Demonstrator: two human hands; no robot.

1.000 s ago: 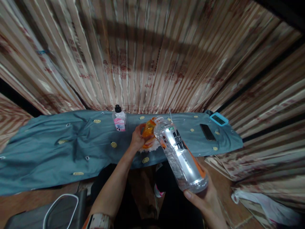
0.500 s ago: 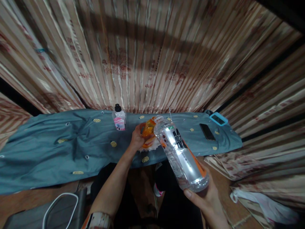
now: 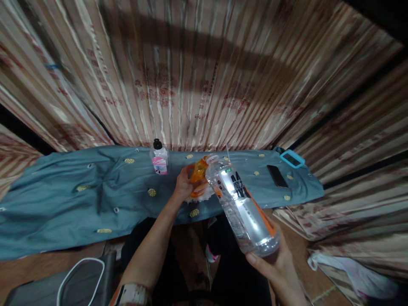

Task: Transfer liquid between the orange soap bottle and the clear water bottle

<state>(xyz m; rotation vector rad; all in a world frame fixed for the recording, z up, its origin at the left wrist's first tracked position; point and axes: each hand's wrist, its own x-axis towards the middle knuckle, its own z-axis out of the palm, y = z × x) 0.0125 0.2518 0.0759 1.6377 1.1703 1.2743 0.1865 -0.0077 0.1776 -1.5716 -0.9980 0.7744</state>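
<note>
My right hand [image 3: 276, 263] grips a large clear plastic bottle [image 3: 244, 208] with a silver and orange label near its base. The bottle is tilted, its uncapped-looking neck pointing up and left against the mouth of an orange see-through bottle [image 3: 199, 170]. Fingers of my left hand [image 3: 185, 182] are closed around that orange bottle over the cloth. Something white and crinkled [image 3: 204, 198] lies under it; its kind is unclear. Part of the orange bottle is hidden by my fingers and the clear bottle. Whether liquid flows between the two necks I cannot tell.
On the blue-green cloth [image 3: 63, 191] stands a clear bottle with a black cap and pink label [image 3: 160, 159], left of my hands. To the right lie a dark phone [image 3: 277, 176] and a light-blue-framed device [image 3: 292, 159]. Patterned curtains [image 3: 191, 85] surround the surface. A thin stick [image 3: 227, 151] pokes up behind the bottle.
</note>
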